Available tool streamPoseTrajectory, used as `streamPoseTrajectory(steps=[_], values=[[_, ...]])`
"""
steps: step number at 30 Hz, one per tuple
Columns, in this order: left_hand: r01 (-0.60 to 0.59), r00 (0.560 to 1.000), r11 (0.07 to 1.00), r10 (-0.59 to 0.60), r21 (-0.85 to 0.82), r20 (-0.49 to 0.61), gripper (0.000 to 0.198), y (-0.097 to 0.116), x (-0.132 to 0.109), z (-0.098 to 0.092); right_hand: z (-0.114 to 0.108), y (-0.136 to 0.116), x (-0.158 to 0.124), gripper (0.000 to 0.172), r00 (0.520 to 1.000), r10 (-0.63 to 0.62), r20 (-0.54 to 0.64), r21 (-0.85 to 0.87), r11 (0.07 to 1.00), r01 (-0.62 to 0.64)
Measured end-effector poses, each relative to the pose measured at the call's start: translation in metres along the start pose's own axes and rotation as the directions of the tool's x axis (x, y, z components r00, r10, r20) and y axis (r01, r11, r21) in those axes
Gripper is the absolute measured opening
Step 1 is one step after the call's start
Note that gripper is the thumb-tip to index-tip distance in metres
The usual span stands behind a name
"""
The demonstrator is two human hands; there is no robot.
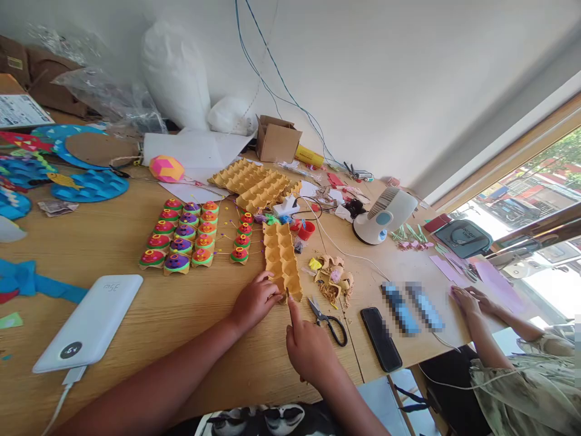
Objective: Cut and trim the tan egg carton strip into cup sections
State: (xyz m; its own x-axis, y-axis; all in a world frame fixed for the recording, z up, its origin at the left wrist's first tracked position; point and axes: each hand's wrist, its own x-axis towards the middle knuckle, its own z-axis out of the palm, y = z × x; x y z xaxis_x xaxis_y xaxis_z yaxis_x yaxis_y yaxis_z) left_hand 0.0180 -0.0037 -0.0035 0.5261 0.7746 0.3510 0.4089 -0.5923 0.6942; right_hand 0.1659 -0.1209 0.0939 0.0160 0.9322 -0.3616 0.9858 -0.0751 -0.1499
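A strip of yellow egg-carton tray lies on the wooden table in front of me. My left hand rests at its near end, fingers curled onto the edge of the strip. Just to the right, my right hand is mostly closed, with the index finger stretched out and touching the strip's near corner. Black-handled scissors lie beside my right hand. Left of the strip stand several painted egg-carton cups in rows.
A white power bank lies at the near left, a black phone at the near right. A small desk fan, a larger egg tray, carton scraps and a cardboard box sit farther back. Another person's hands rest on pink paper at the right.
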Motion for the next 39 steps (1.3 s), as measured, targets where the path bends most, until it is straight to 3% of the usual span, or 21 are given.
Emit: streamPoseTrajectory(steps=[4,17,29,34,39], values=[[0.005,1.0,1.0,-0.005,0.006,-0.005,0.021,-0.001,0.0,0.002,0.001,0.002,-0.005,0.062,1.0,0.0,0.012,0.01,1.0,0.0],[-0.026,1.0,1.0,0.026,0.007,-0.006,0.027,-0.003,0.001,0.003,-0.004,-0.001,0.019,0.06,0.999,0.004,-0.034,0.015,1.0,-0.003],[-0.004,1.0,1.0,0.004,0.012,-0.019,0.023,-0.004,0.0,0.004,0.01,0.002,0.004,0.063,1.0,-0.02,-0.024,-0.025,0.999,0.02],[-0.009,1.0,1.0,0.009,0.008,-0.004,0.025,-0.003,0.0,0.002,0.006,0.003,0.013,0.061,0.999,-0.017,-0.046,-0.005,1.0,0.016],[0.003,1.0,1.0,-0.003,-0.012,-0.013,0.02,-0.002,0.0,0.001,0.005,0.005,0.004,0.061,0.999,-0.039,-0.023,0.002,0.999,0.039]])
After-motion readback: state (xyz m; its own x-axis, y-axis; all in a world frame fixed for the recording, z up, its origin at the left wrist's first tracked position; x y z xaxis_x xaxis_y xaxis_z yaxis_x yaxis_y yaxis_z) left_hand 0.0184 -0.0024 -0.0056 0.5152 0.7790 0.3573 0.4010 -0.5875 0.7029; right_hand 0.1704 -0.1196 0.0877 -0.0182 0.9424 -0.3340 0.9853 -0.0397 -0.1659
